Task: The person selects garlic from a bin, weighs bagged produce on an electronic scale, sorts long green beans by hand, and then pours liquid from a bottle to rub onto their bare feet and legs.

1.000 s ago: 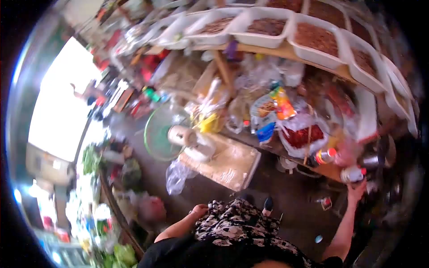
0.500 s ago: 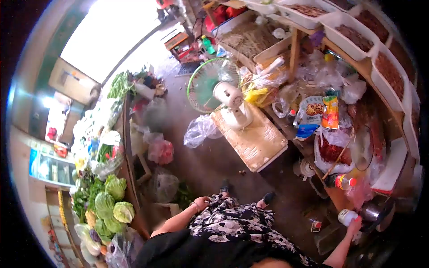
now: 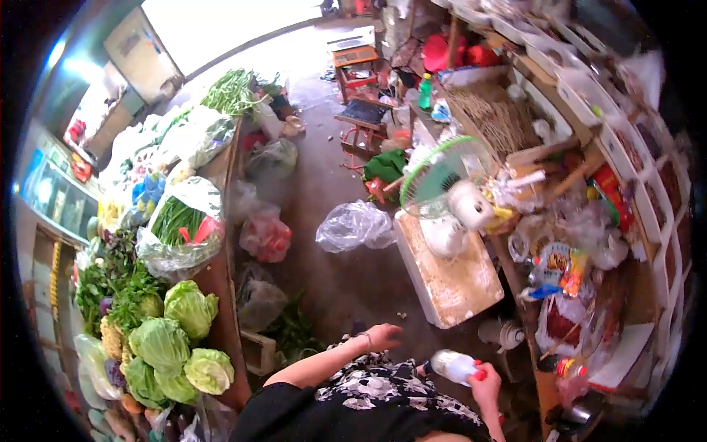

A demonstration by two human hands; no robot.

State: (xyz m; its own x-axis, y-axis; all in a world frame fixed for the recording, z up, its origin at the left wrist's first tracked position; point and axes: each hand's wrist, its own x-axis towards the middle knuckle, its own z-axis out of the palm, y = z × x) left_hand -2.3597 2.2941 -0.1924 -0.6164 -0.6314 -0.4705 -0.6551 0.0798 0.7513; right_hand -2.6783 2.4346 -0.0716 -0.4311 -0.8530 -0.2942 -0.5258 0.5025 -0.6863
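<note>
My right hand (image 3: 484, 384) is closed on a whitish bottle (image 3: 453, 366) by its red-capped end, and the bottle lies nearly level in front of the patterned clothing. My left hand (image 3: 383, 337) is held over the front of the body, left of the bottle and apart from it. Its fingers point right and are blurred; whether they hold anything is hard to see. Beyond the hands, a white and green fan (image 3: 465, 205) stands on a worn foam box (image 3: 460, 283).
Cabbages (image 3: 160, 346) and bagged greens (image 3: 180, 225) cover a stand at left. Clear plastic bags (image 3: 353, 227) lie on the floor. A cluttered shelf at right holds packets, a red-capped sauce bottle (image 3: 565, 366) and white trays (image 3: 578, 96).
The view has turned toward the right. My right hand has brought the bottle from the far right to the front of the body. My left hand has lifted off the patterned clothing and moved right.
</note>
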